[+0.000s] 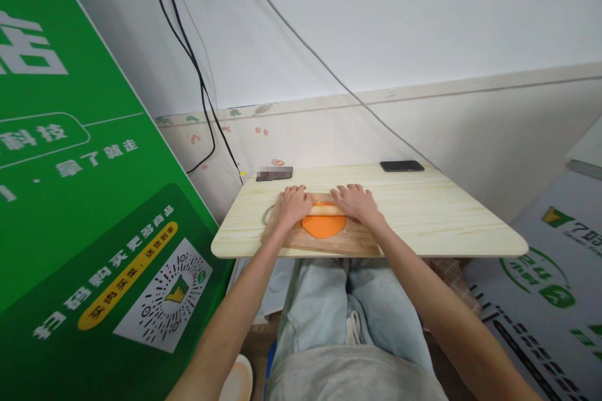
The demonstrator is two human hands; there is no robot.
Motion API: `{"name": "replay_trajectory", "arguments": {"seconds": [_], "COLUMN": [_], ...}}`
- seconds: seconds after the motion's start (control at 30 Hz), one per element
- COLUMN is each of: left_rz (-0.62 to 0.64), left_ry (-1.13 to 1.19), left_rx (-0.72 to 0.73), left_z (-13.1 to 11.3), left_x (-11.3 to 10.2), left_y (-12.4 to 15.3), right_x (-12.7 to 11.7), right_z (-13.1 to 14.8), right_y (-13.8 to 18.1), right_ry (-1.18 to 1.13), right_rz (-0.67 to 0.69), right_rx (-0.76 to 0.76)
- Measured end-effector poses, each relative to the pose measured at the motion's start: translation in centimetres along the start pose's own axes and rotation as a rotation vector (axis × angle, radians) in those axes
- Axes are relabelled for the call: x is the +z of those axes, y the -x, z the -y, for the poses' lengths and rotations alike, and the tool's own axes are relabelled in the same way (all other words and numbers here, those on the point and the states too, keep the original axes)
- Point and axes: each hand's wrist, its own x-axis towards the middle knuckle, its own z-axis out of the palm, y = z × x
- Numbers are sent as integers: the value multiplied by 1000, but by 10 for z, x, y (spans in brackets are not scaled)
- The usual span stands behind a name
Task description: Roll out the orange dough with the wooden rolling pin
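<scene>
A light wooden rolling pin lies crosswise over a flattened sheet of orange dough. Over the pin's left end rests my left hand, its fingers curled across the far side. My right hand covers the other end in the same way, so both ends of the pin are hidden. Most of the visible dough shows on my side of the pin, with a thin strip beyond it. Beneath it all is a wooden cutting board with a metal ring handle on its left.
The pale wood-grain table stands against the wall. A black phone lies at its back right, a dark, partly blurred device at its back left. Cables hang on the wall. A green panel rises at left.
</scene>
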Motion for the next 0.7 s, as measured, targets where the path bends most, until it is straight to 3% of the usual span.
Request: {"name": "replay_trajectory", "arguments": {"seconds": [0.23, 0.47, 0.6, 0.7], "left_rz": [-88, -192, -203, -196], "left_ry": [-82, -42, -43, -45], "left_rx": [69, 151, 162, 143], "left_z": [-6, -1, 0, -2], "left_x": [-2, 9, 13, 10], "left_y": [49, 95, 103, 94], "right_x": [4, 24, 30, 26], "right_z": [8, 13, 14, 15], "right_y": [44, 90, 98, 88], "right_ry": [39, 52, 45, 45], "right_rz": [-93, -253, -292, -286], "right_rx": [-59, -75, -79, -69]}}
